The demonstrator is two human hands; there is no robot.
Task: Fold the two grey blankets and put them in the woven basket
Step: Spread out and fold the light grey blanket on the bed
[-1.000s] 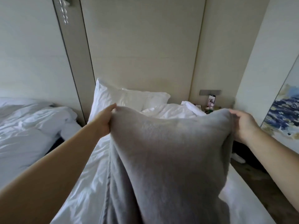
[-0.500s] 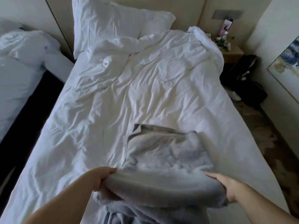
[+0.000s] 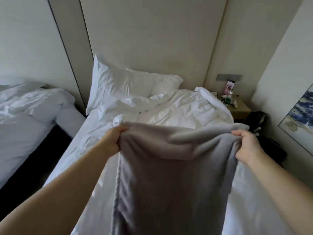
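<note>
- Grey blanket (image 3: 171,175) hung in front of you over the bed (image 3: 194,111), its top edge lifted and stretched between your 2 hands.
- Your left hand (image 3: 112,140) gripped 1 top corner, fingers curled into the fleece; your right hand (image 3: 246,147) pinched the other.
- Its long axis ran straight down from both grips toward you, lower end out of frame.
- Both hands sat roughly level, neither nearer; the next fold probably meant bringing the corners together.
- No woven basket showed.

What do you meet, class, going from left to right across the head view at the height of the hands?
neighbouring bed → left hand → grey blanket → right hand → framed painting
</note>
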